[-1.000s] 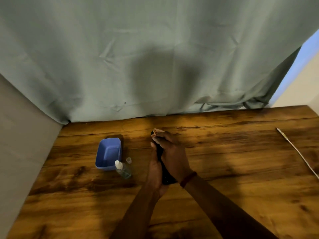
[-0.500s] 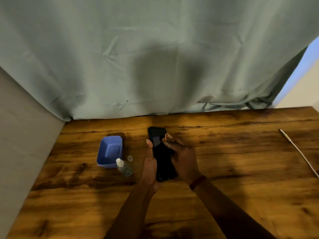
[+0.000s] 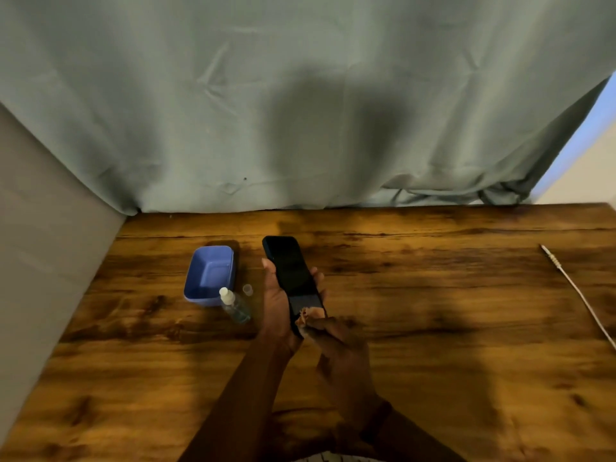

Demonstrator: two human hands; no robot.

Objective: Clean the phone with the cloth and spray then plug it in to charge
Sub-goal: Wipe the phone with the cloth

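Phone: we hold the phone [image 3: 291,271] over the bench [image 3: 450,345], screen up, its top end pointing away from us.
Left hand: our left hand [image 3: 278,308] grips the phone from below, thumb along its left edge, fingertips curled over its right edge.
Right hand: our right hand [image 3: 336,341] pinches a small cloth [image 3: 307,316] against the phone's near end.
Spray: the bottle [image 3: 235,305] sits on the bench just beside a blue tub [image 3: 210,275], with a small clear cap [image 3: 247,290] near it.
Cable: the white cable [image 3: 580,295] lies at the bench's right side, well apart from the phone.
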